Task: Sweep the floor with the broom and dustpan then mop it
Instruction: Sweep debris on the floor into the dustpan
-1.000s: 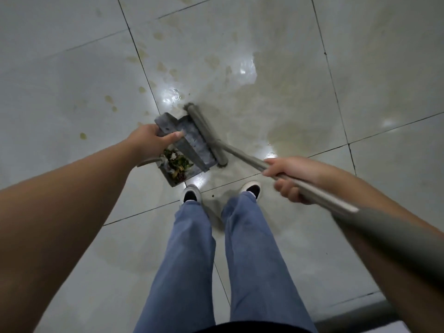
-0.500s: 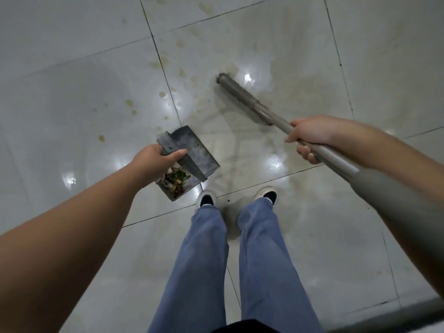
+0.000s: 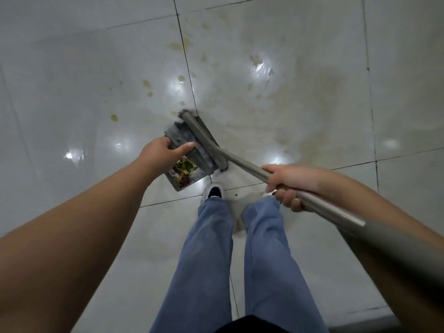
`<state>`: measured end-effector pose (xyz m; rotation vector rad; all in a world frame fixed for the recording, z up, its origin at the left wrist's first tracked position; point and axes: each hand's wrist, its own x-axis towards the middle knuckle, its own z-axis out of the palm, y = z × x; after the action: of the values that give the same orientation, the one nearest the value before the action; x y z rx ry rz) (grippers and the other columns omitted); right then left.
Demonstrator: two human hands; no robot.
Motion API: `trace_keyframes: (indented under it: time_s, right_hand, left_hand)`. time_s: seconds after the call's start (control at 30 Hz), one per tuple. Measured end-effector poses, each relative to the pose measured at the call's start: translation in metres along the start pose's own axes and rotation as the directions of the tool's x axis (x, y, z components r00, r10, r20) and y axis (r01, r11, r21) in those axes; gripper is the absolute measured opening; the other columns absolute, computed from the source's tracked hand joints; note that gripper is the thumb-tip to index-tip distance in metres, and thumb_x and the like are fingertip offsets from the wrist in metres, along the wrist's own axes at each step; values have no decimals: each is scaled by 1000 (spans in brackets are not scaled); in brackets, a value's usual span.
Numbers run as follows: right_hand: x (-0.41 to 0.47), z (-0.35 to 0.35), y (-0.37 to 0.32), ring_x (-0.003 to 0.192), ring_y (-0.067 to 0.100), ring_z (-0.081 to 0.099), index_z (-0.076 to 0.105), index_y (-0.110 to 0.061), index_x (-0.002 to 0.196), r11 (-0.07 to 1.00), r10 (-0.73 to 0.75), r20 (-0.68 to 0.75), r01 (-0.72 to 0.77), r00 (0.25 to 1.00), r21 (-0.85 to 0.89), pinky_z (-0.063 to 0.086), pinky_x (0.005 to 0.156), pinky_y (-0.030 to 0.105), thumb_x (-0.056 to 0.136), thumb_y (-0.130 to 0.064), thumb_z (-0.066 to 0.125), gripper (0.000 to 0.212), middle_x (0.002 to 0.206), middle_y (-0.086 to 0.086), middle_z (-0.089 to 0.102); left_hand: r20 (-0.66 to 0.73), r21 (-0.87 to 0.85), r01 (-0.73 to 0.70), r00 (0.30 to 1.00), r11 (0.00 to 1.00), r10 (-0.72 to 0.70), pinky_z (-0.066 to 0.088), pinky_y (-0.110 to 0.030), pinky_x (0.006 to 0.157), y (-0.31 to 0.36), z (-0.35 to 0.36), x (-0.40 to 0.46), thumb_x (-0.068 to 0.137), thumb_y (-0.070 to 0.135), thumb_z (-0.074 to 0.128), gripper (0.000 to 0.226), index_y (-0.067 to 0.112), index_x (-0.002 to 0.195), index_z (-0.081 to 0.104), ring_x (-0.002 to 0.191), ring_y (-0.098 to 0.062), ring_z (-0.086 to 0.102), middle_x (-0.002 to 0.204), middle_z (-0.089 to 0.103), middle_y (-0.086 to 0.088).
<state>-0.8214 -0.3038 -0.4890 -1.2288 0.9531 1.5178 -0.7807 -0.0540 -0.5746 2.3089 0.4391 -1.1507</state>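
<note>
Sweeping step: left hand [image 3: 160,153] grips dustpan [image 3: 185,150] on floor [image 3: 84,92]; right hand [image 3: 292,182] clenches broom [image 3: 204,140] handle, head at pan mouth. Scraps [image 3: 183,170] inside. Next, probably mopping stains [image 3: 307,97].

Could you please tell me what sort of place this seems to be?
Probably an indoor room, maybe a kitchen or eating area: a glossy tiled floor, brownish spill stains, and food scraps in the dustpan.

The glossy pale grey tiled floor [image 3: 72,92] has dark grout lines and yellowish-brown stains [image 3: 114,117]. On it rests a grey plastic dustpan [image 3: 189,162] with food scraps, the grey broom head [image 3: 204,140] against it, and white shoes [image 3: 213,191].
</note>
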Motion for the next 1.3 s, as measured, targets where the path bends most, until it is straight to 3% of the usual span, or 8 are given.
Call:
trace_keyframes:
  time_s: [0.2, 0.37, 0.47, 0.57, 0.77, 0.97, 1.17, 1.3]
  right_hand:
    - [-39, -36, -12, 20, 4, 27, 36, -38, 137, 1000, -9, -160, 13, 987, 26, 26, 26, 7, 95, -9, 44, 52, 34, -1, 33]
    - [-27, -35, -31, 19, 6, 29, 35, -22, 139, 989, -123, -307, 90, 944, -119, 29, 27, 10, 94, -5, 43, 49, 28, 0, 32]
    - [-2, -28, -43, 18, 10, 31, 47, -12, 114, 960, -153, -334, 58, 930, -275, 34, 31, 11, 91, 1, 38, 27, 27, 2, 34]
    - [20, -7, -44, 19, 11, 34, 43, -7, 96, 875, -90, -273, -55, 958, -482, 38, 34, 13, 85, 6, 29, 22, 29, 5, 38]
    - [29, 43, -25, 38, 21, 48, 41, -5, 131, 584, -80, -126, -56, 989, -810, 42, 40, 21, 85, 2, 36, 47, 52, 12, 54]
    - [-10, 17, -26, 21, 9, 31, 31, -33, 142, 920, 1, -163, -65, 987, -387, 32, 31, 10, 90, 2, 43, 65, 30, 0, 34]
    - [-24, 14, -39, 20, 8, 29, 37, -30, 136, 932, -103, -244, 8, 964, -361, 31, 29, 11, 92, 0, 43, 54, 28, -1, 32]
    - [-4, 21, -60, 23, 10, 34, 46, -11, 106, 863, -158, -272, -2, 949, -506, 35, 32, 15, 91, 3, 45, 20, 36, 5, 39]
  left_hand:
    - [20, 70, 22, 1000, 997, -23, 41, -30, 65, -14, -9, -8, 80, 59, 55, 51, 10, 93, 59, 70, -18, 52, 75, 57, -1]
    - [5, 124, 23, 1000, 992, -24, 43, -32, 67, -13, -15, -7, 80, 62, 53, 54, 9, 93, 58, 80, -25, 57, 83, 61, -6]
    - [-17, 111, 52, 999, 992, -51, 42, -31, 60, -18, -19, -3, 81, 61, 54, 51, 10, 80, 55, 70, -22, 54, 73, 57, -4]
    - [-56, 65, 68, 996, 996, -64, 37, -27, 51, -29, -25, -1, 80, 61, 55, 47, 16, 69, 50, 61, -16, 50, 66, 54, -4]
    - [-66, -2, 80, 995, 997, -80, 43, -30, 60, -43, -28, -2, 80, 60, 56, 46, 14, 79, 56, 65, -16, 52, 71, 56, -2]
    - [-38, -40, 102, 994, 994, -104, 44, -31, 62, -49, -26, -15, 81, 59, 55, 48, 12, 90, 59, 70, -20, 55, 73, 58, -3]
    - [-30, -1, 123, 992, 992, -123, 45, -33, 70, -64, -23, -27, 81, 61, 54, 58, 6, 99, 62, 82, -26, 58, 88, 63, -9]
    - [-36, -10, 148, 988, 989, -148, 49, -39, 77, -75, -23, -28, 82, 61, 52, 60, 4, 101, 62, 87, -30, 60, 94, 64, -13]
